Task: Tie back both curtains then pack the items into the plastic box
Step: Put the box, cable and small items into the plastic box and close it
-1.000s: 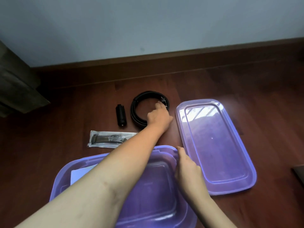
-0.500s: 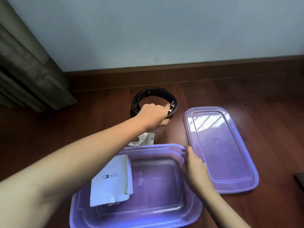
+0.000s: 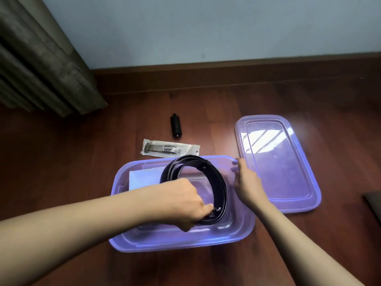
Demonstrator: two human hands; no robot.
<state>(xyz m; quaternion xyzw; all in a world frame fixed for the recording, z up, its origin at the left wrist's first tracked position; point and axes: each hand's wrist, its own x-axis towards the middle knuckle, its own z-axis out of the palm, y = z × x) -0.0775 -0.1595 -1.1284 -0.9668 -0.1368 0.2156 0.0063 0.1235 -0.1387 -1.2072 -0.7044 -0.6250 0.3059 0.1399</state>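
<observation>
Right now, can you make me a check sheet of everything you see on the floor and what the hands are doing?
Surface: wooden floor.
Job's things: purple box holds white packet; coiled belt over box; lid off, right of box; clear pouch and black cylinder on floor.
Clutter: nothing seen.
Grips: left hand pinches belt; right hand open at box rim.
Cables: nothing seen.
Surroundings: curtain, blue wall.

Looks like a home room, floor level. Dark reddish wood-plank floor [image 3: 61, 162], matching wooden baseboard [image 3: 226, 73] along a plain pale blue painted wall [image 3: 206, 27]. Heavy grey-brown pleated curtain [image 3: 41, 58] hangs to the floor at left. Purple translucent plastic storage box [image 3: 181, 242] and its lid [image 3: 288, 162] sit directly on the floor.
</observation>
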